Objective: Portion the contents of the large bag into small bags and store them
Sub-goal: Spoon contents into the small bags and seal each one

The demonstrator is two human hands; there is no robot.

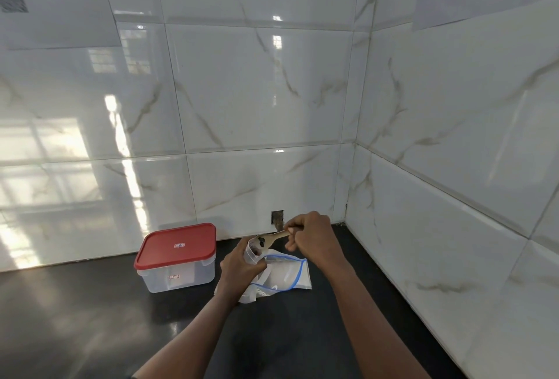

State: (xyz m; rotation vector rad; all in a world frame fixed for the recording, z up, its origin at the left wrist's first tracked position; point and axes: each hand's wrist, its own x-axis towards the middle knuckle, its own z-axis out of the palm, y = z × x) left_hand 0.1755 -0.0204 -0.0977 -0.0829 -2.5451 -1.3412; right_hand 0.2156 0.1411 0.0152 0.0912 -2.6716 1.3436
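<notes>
Holding a small clear bag (251, 254) upright, the left hand (239, 268) has its fingers curled around the bag's side, and the mouth of the bag points up. The right hand (311, 236) pinches the handle of a wooden spoon (270, 237). The long axis of the spoon goes from the handle at the upper right down to the bowl at the lower left. The bowl sits just over the mouth of the small bag and carries some dark pieces; a few dark pieces also show inside the bag.

Under both hands the large bag (289, 272) lies flat on the black counter (90, 318), with its long axis about left to right. A blue line runs along its far edge and its right end. Some blue print shows on its near part, but the left wrist hides part of it and I cannot read it.

To the left, near the left hand but apart from it, stands a clear plastic container (181, 277) with a red lid (175, 247) closed on it. One small red and white sticker is on the lid and another on the front wall; the writing is too small to read.

Glossy marble tiles (257, 91) cover the two walls, which meet in a corner behind the right hand. A small dark hole (277, 217) is in the bottom tile, just behind the spoon.
</notes>
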